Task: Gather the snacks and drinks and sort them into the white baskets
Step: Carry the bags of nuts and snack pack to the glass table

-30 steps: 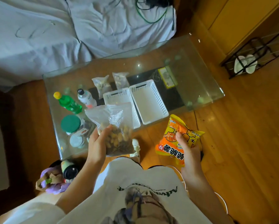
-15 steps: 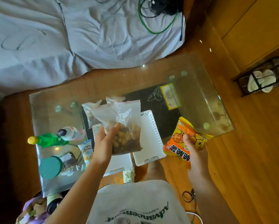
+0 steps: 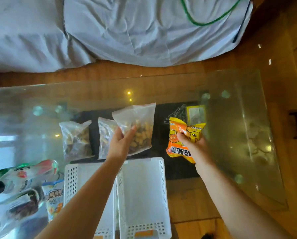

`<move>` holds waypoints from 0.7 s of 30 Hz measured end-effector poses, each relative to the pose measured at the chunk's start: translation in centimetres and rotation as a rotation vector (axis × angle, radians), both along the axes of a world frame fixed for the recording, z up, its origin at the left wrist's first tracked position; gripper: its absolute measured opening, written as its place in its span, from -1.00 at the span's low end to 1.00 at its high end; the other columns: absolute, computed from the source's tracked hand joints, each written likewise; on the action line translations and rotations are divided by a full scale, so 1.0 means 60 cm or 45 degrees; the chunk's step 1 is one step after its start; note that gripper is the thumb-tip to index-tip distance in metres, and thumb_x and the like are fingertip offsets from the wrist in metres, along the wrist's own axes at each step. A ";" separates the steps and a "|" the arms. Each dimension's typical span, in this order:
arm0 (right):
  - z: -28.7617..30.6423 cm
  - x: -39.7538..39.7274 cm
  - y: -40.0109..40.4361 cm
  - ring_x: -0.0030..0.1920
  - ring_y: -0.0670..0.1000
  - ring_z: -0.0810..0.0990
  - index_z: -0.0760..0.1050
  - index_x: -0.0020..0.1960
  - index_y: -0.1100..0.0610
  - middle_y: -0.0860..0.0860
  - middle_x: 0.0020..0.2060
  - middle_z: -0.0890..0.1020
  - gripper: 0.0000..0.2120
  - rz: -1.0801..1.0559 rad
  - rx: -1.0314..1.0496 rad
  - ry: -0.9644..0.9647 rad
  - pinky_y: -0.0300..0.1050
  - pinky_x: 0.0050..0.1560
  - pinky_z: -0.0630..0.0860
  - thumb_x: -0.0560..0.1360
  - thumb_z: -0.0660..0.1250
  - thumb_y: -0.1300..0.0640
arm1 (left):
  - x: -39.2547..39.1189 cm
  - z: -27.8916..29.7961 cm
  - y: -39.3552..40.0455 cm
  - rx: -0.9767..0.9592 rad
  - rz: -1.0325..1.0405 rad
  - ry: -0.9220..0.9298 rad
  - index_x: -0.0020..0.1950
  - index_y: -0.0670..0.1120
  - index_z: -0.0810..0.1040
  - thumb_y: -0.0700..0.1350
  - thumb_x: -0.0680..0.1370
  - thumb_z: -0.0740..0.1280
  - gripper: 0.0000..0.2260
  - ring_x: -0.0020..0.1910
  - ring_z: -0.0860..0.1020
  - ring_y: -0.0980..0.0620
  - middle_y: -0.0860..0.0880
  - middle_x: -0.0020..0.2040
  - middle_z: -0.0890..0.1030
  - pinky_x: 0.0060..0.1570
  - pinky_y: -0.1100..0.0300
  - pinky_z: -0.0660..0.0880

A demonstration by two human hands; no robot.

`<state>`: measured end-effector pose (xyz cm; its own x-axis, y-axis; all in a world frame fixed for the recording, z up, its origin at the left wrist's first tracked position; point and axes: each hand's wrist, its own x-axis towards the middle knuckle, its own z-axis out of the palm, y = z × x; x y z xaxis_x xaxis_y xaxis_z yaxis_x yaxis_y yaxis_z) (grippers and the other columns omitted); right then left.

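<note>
left hand [image 3: 121,144] grips clear plastic bag of nuts [image 3: 137,130] | right hand [image 3: 194,144] grips orange crinkly snack packet [image 3: 182,135] | empty white perforated baskets [image 3: 144,190] lie just below both grips, nearer left hand

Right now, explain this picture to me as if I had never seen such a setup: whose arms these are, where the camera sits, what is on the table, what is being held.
There is no machine here. A person wears a camera on the head, so the single picture looks forward and down over their own two arms.

The left hand holds a clear bag of nuts. The right hand grips an orange snack packet. Both are held above a glass table.

On the table lie two more clear bags of mixed snacks. Nearer the person sit two white baskets side by side; nothing shows in the parts of them that are in view. At the left edge are blurred bottles and a small pouch. A bed with white sheets is beyond.
</note>
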<state>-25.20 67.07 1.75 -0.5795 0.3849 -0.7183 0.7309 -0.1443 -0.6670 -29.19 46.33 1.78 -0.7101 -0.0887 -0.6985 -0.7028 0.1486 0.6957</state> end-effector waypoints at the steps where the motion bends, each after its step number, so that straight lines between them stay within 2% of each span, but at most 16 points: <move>1: -0.027 -0.008 -0.001 -0.08 -0.04 0.64 0.52 0.04 0.03 -0.05 -0.08 0.66 -0.71 0.033 -0.009 -0.015 -0.32 -0.27 0.54 0.36 0.48 0.05 | -0.004 -0.023 0.002 -0.018 -0.026 -0.017 0.20 0.07 0.32 0.11 0.52 0.25 -0.70 -0.16 0.52 0.19 0.17 -0.07 0.50 -0.34 0.43 0.50; 3: -0.077 -0.015 -0.005 -0.01 0.02 0.64 0.51 0.12 0.10 0.03 0.00 0.66 -0.62 0.070 -0.024 -0.055 -0.18 -0.11 0.55 0.35 0.49 0.06 | -0.008 -0.064 0.007 -0.027 -0.066 -0.064 0.22 0.04 0.33 0.10 0.52 0.24 -0.69 -0.12 0.53 0.15 0.14 -0.04 0.51 -0.24 0.40 0.52; 5: -0.117 -0.015 -0.010 0.01 0.05 0.64 0.51 0.11 0.11 0.05 0.02 0.65 -0.61 0.087 -0.043 -0.099 -0.08 0.00 0.56 0.34 0.50 0.08 | -0.010 -0.096 0.013 -0.029 -0.092 -0.133 0.26 0.00 0.34 0.10 0.52 0.25 -0.64 -0.01 0.53 0.07 0.07 0.05 0.51 -0.02 0.21 0.50; 8: -0.153 -0.009 -0.019 0.06 0.09 0.61 0.46 0.16 0.14 0.08 0.06 0.63 -0.56 0.111 -0.023 -0.155 0.05 0.13 0.54 0.35 0.50 0.10 | -0.009 -0.129 0.019 -0.015 -0.074 -0.223 0.29 -0.03 0.36 0.09 0.53 0.26 -0.62 0.09 0.54 -0.03 -0.01 0.11 0.53 0.16 0.03 0.48; 10: -0.167 -0.006 -0.022 0.06 0.09 0.60 0.43 0.18 0.17 0.07 0.06 0.62 -0.54 0.104 0.014 -0.177 0.02 0.09 0.54 0.36 0.49 0.10 | -0.009 -0.143 0.021 -0.045 -0.113 -0.301 0.32 -0.03 0.36 0.12 0.53 0.25 -0.58 0.10 0.53 -0.03 -0.02 0.14 0.53 0.20 -0.01 0.48; 12: -0.175 -0.005 -0.022 0.04 0.08 0.60 0.43 0.18 0.17 0.05 0.03 0.61 -0.55 0.114 0.036 -0.194 -0.08 0.00 0.53 0.37 0.48 0.10 | -0.013 -0.153 0.020 -0.076 -0.161 -0.372 0.28 -0.03 0.38 0.14 0.53 0.23 -0.61 0.06 0.53 -0.01 -0.02 0.12 0.54 0.17 0.04 0.48; 16: -0.184 -0.005 -0.021 0.03 0.07 0.59 0.41 0.20 0.15 0.04 0.04 0.59 -0.53 0.174 0.027 -0.227 -0.09 -0.04 0.53 0.36 0.48 0.11 | -0.024 -0.165 0.023 -0.071 -0.267 -0.494 0.28 -0.05 0.36 0.18 0.54 0.19 -0.58 0.10 0.53 -0.05 -0.09 0.20 0.54 0.17 0.07 0.46; 19: -0.181 -0.004 -0.018 0.01 0.02 0.54 0.33 0.28 0.12 0.01 0.08 0.54 -0.45 0.190 0.015 -0.239 -0.21 -0.17 0.46 0.37 0.48 0.13 | -0.025 -0.165 0.029 -0.210 -0.376 -0.496 0.36 -0.05 0.32 0.22 0.52 0.20 -0.49 0.21 0.46 -0.10 -0.10 0.33 0.41 0.27 0.02 0.39; 21: -0.178 -0.002 -0.015 0.04 0.02 0.52 0.32 0.31 0.12 0.02 0.12 0.53 -0.42 0.217 0.017 -0.256 -0.19 -0.15 0.44 0.37 0.48 0.13 | -0.025 -0.158 0.031 -0.364 -0.433 -0.490 0.36 -0.09 0.35 0.24 0.52 0.19 -0.46 0.29 0.39 -0.13 -0.12 0.38 0.30 0.35 -0.04 0.32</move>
